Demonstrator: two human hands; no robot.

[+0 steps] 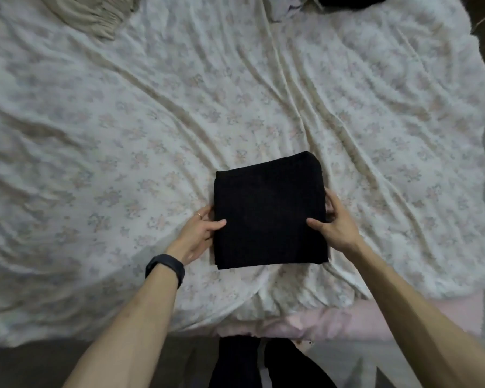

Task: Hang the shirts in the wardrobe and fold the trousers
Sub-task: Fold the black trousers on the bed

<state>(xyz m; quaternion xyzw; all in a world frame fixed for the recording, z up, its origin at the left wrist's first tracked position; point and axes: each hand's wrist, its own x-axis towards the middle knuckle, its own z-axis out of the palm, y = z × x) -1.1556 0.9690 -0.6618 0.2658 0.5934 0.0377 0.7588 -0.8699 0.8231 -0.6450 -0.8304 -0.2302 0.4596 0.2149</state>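
Note:
Black trousers (269, 211), folded into a flat square, lie on the bed near its front edge. My left hand (199, 233) grips the square's left side, thumb on top and fingers tucked under the edge. On the right side, my right hand (333, 222) holds it the same way, thumb lying on the cloth and fingers curled round the edge. A black band sits on my left wrist and a ring on a left finger.
The bed (179, 121) is covered by a wrinkled white floral sheet. A beige garment (93, 12) is bunched at the far left corner. Dark and pale clothes (328, 2) lie at the far right. A pink underlayer (333, 320) shows at the front edge.

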